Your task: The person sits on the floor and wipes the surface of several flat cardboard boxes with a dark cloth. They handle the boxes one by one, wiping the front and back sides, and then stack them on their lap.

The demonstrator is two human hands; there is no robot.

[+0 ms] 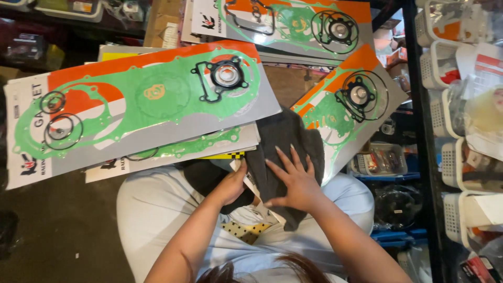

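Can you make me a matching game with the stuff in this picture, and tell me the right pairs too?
Things:
1. dark cloth
2. left hand
3. right hand
4. white baskets

Places:
A. flat on top of the cloth, fingers spread
B. stacked along the right edge
C. on the lap, under both hands
D. gripping the cloth's left side

Pairs: 1-C, 2-D, 3-A, 4-B

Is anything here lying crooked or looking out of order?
Yes. The gasket cards lie fanned at different angles, not in a squared stack. The right hand presses a dark cloth over a card on the lap.
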